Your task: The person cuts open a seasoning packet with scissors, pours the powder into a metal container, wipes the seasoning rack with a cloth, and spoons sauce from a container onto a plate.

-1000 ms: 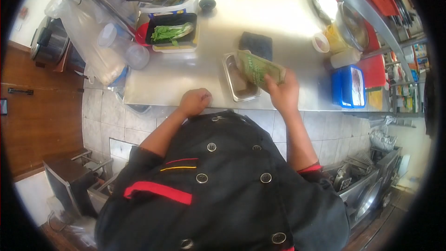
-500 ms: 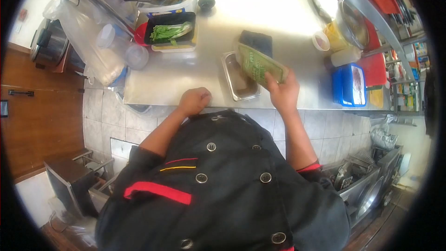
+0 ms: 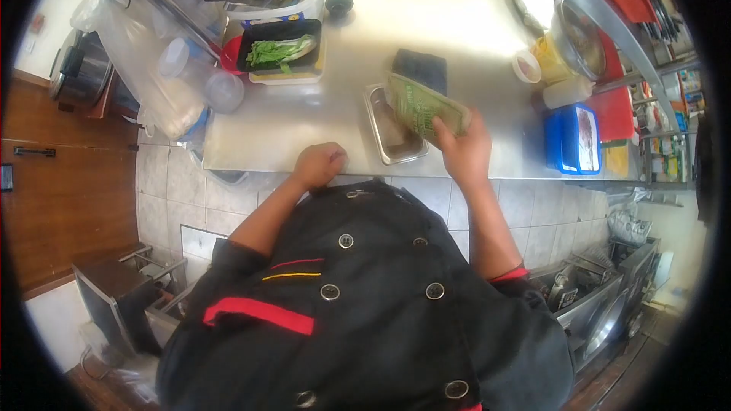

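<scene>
My right hand [image 3: 464,151] grips the lower right end of a green printed packet [image 3: 426,106], thumb on top. The packet is tilted, its far left end over the small rectangular metal pan [image 3: 401,154]. Something brownish shows in the pan; whether anything is coming out of the packet I cannot tell. A folded dark blue cloth [image 3: 421,67] lies on the metal table just behind the packet, partly covered by it. My left hand [image 3: 320,165] rests at the table's front edge with its fingers curled in, left of the pan, and nothing shows in it.
A black tray [image 3: 255,36] with green leaves [image 3: 278,51] sits at the back left, beside clear plastic cups [image 3: 223,93]. On the right stand a blue container [image 3: 562,141], a white bottle [image 3: 567,93] and a small white cup [image 3: 525,67]. A metal rail [image 3: 609,19] crosses the upper right.
The green packet has shifted slightly in my right hand, its printed face turning a little. My left hand stays where it was.
</scene>
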`<state>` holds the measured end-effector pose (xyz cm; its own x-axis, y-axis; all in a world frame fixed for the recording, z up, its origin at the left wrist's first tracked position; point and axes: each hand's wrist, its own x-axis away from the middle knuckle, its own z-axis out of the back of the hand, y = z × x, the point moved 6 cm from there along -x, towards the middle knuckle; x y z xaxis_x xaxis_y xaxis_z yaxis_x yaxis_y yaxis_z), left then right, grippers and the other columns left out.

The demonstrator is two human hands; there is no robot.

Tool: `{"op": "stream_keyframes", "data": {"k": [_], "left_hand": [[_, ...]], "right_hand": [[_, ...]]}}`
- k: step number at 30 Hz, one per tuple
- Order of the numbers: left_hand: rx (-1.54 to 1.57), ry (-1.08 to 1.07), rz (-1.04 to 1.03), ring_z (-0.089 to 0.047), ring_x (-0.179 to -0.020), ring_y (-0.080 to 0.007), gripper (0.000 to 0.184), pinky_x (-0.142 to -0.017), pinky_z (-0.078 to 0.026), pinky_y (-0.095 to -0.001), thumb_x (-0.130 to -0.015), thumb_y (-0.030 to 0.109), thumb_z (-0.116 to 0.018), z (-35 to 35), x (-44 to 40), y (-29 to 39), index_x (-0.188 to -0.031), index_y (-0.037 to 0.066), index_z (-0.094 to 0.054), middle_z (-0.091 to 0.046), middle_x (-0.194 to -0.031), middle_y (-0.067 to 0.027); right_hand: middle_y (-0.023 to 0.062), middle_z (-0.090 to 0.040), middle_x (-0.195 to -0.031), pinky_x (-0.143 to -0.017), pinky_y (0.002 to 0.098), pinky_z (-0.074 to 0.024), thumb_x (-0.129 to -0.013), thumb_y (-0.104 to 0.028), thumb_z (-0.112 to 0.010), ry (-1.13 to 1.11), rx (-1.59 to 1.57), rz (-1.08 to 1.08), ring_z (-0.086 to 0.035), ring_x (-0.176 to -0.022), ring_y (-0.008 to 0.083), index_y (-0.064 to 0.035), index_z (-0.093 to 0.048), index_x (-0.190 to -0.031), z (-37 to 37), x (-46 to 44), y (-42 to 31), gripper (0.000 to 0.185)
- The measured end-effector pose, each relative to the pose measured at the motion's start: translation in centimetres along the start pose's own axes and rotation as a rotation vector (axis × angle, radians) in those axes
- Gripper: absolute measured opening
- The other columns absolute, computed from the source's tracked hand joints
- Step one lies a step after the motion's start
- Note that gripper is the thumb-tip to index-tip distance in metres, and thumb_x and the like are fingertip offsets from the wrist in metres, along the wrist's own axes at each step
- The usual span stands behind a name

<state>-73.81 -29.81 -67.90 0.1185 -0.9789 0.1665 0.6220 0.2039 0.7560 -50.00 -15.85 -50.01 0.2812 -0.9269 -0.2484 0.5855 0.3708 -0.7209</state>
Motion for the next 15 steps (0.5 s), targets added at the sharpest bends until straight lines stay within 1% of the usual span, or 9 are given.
{"op": "stream_keyframes", "data": {"k": [3, 4, 6, 9, 12, 15], "left_hand": [[0.008, -0.003, 0.016, -0.066, -0.081, -0.0333, 0.024, -0.074, -0.051, -0.0426, -0.086, 0.03, -0.06, -0.1, 0.1, 0.0, -0.092, 0.009, -0.069, -0.069, -0.085, -0.0138], [-0.003, -0.001, 0.012, -0.066, -0.081, -0.0334, 0.024, -0.074, -0.051, -0.0428, -0.086, 0.03, -0.06, -0.1, 0.0, 0.1, -0.092, 0.009, -0.069, -0.069, -0.085, -0.0137], [0.003, 0.011, -0.011, -0.066, -0.08, -0.0335, 0.024, -0.074, -0.051, -0.0429, -0.086, 0.03, -0.06, 0.0, -0.2, 0.1, -0.091, 0.009, -0.069, -0.069, -0.085, -0.0136], [-0.002, 0.019, -0.013, -0.066, -0.08, -0.0335, 0.023, -0.074, -0.051, -0.043, -0.086, 0.03, -0.06, 0.2, 0.1, 0.2, -0.091, 0.01, -0.069, -0.069, -0.084, -0.0135], [-0.018, 0.013, 0.013, -0.066, -0.08, -0.0335, 0.023, -0.074, -0.051, -0.0429, -0.086, 0.031, -0.06, 0.1, 0.0, 0.2, -0.091, 0.01, -0.07, -0.069, -0.084, -0.0135], [-0.016, 0.005, 0.037, -0.066, -0.08, -0.0335, 0.023, -0.074, -0.051, -0.0428, -0.086, 0.031, -0.06, 0.0, 0.0, 0.0, -0.092, 0.01, -0.07, -0.069, -0.084, -0.0136]], "right_hand": [[0.0251, -0.067, -0.092, -0.074, 0.0415, -0.0531, -0.08, -0.024, -0.077, -0.031, 0.018, 0.053, -0.066, -0.085, 0.041, 0.0025, -0.06, -0.107, 0.0, -0.2, 0.1, 0.041], [0.0251, -0.067, -0.092, -0.074, 0.0415, -0.0531, -0.08, -0.024, -0.077, -0.028, 0.021, 0.051, -0.066, -0.085, 0.041, 0.0025, -0.06, -0.107, 0.1, 0.0, 0.1, 0.041], [0.0247, -0.067, -0.092, -0.075, 0.0412, -0.0531, -0.08, -0.024, -0.076, -0.01, 0.069, -0.027, -0.067, -0.086, 0.0404, 0.0023, -0.061, -0.106, 0.0, 0.2, 0.5, 0.04], [0.024, -0.068, -0.092, -0.075, 0.0411, -0.0531, -0.08, -0.024, -0.076, -0.002, 0.014, -0.062, -0.067, -0.086, 0.04, 0.0022, -0.061, -0.105, 0.4, 0.5, -0.1, 0.039], [0.0234, -0.068, -0.092, -0.075, 0.0413, -0.0531, -0.08, -0.024, -0.076, 0.034, 0.0, -0.032, -0.067, -0.086, 0.0399, 0.0021, -0.062, -0.104, 0.2, 0.7, 0.9, 0.039], [0.0237, -0.068, -0.093, -0.075, 0.0415, -0.053, -0.08, -0.024, -0.076, 0.018, 0.01, -0.025, -0.067, -0.086, 0.0402, 0.0022, -0.061, -0.105, 0.2, 0.8, 1.0, 0.039]]}}
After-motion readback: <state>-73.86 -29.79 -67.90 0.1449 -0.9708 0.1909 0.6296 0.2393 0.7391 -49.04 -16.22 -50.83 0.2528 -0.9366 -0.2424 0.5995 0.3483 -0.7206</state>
